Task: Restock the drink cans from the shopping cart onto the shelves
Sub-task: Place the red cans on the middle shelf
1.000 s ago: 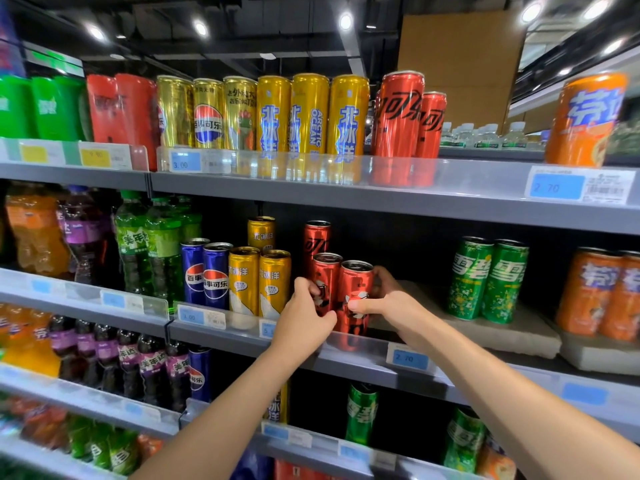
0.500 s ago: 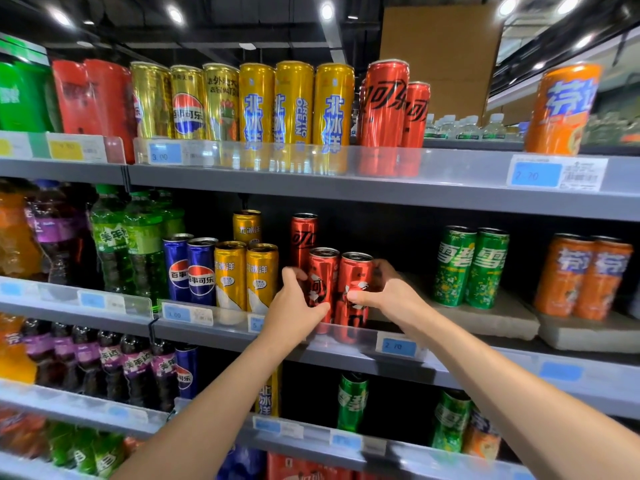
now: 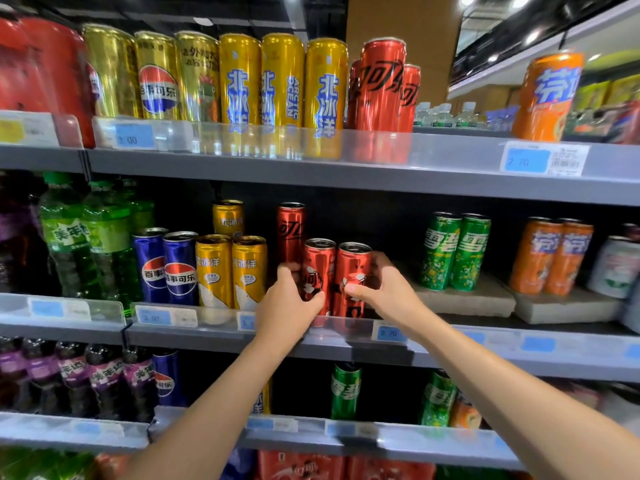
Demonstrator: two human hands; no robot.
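My left hand [image 3: 289,299] curls round the left red can [image 3: 319,271]; my right hand [image 3: 388,292] grips the right red can [image 3: 353,278]. Both glossy cylinders stand upright, touching, at the middle shelf [image 3: 346,344] near edge behind its clear lip. Bare shelf opens rightward, before the green cans [image 3: 455,251] on a rough grey slab [image 3: 464,299]. Yellow cans [image 3: 230,268] stand just left.

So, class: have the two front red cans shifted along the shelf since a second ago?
Yes. The red cans slid right, away from the yellow can and toward the 2.70 tag.
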